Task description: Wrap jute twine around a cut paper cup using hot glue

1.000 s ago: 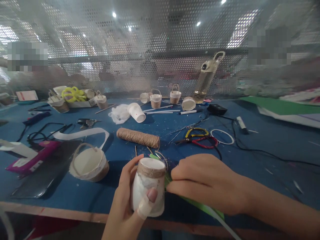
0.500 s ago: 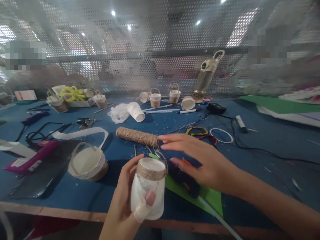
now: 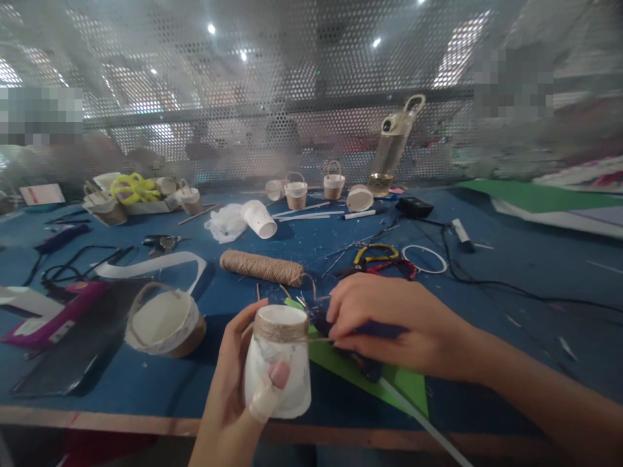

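Observation:
My left hand [image 3: 238, 389] is wrapped round a white paper cup [image 3: 292, 399], its narrow end up, with twine wound in a band below that end. A strand of twine [image 3: 318, 339] runs from the band to my right hand [image 3: 389, 324], whose thumb and fingers pinch it. Behind the cup lies a spool of twine [image 3: 261, 267], from which a loose strand curves towards my right hand. Partly hidden under that hand, a dark glue gun [image 3: 372, 370] rests on a green sheet [image 3: 411, 389], a white glue stick trailing from it.
A small basket [image 3: 165, 321] stands left, beside a dark phone-like slab [image 3: 82, 347] and a purple box [image 3: 61, 314]. Pliers [image 3: 377, 254] and a white ring [image 3: 424, 259] lie behind my right hand. Several small baskets, a tipped paper cup [image 3: 259, 219] and a water bottle [image 3: 390, 152] are farther back.
My right hand has closed from spread fingers to a pinch on the twine, which now stretches out from the cup. My left hand still holds the cup. The view has shifted slightly.

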A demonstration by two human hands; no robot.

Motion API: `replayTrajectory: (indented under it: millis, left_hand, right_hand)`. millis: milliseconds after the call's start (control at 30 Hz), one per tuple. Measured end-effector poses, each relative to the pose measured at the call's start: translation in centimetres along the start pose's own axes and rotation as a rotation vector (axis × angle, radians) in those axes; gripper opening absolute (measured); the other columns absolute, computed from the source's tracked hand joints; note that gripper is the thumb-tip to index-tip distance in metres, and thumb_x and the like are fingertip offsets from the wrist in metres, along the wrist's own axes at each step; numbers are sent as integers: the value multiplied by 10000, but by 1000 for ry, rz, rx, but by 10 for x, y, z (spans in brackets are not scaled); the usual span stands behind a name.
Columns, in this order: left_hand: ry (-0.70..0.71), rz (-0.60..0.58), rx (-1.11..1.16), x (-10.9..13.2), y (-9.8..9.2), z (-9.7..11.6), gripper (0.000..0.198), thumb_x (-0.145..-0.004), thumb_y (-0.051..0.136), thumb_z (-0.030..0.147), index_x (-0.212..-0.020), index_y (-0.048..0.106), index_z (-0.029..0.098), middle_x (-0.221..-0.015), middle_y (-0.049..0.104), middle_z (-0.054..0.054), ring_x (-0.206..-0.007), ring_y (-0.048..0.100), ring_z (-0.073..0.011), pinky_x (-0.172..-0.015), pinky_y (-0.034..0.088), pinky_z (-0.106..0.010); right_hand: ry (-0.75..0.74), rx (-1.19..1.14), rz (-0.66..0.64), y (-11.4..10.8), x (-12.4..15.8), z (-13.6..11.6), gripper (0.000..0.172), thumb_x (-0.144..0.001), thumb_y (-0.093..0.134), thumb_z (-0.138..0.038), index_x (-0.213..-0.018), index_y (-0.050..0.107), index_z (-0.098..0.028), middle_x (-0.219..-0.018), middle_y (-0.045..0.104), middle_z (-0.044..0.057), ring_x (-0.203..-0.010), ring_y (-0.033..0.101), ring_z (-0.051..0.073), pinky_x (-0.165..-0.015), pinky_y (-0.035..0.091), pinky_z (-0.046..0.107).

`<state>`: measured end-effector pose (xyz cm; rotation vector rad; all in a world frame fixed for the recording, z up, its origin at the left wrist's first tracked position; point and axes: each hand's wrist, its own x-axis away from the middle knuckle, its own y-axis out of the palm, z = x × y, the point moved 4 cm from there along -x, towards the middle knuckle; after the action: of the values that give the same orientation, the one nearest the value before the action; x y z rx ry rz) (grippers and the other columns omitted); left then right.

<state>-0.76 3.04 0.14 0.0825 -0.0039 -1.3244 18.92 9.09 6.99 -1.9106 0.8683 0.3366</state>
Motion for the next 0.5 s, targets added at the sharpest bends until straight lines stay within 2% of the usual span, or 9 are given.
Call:
replayTrajectory:
  millis: [133, 300, 500]
  left_hand:
    - [-7, 14, 39, 0, 1, 1, 760, -770, 791, 629, -1393, 524, 287, -1192, 750, -88, -1017, 760, -305, -857, 642, -390]
    - [-25, 21, 50, 1, -1, 2, 746, -780, 795, 612, -1401, 541, 286, -1198, 751, -91, -1028, 752, -309, -861, 633, -387]
    - [-85, -31, 104, -1, -8, -2, 793, -737, 842, 625, -1394, 559, 283, -1157, 760, -70, -940, 759, -267, -763, 597, -308]
  right_hand:
    - [57, -141, 15, 0, 2, -4, 80, -963, 743, -232, -905, 730, -179, -811, 733, 7, -781, 655, 139, -866, 538, 329]
    - [198, -238, 25, 6, 5, -4, 117, -983, 681, -218, -879, 725, -186, -801, 709, -5, -749, 630, 125, -795, 527, 302]
    - [292, -171, 27, 13, 4, 2, 151, -959, 659, -185, -810, 659, -208, -786, 657, -23, -780, 606, 131, -781, 502, 295]
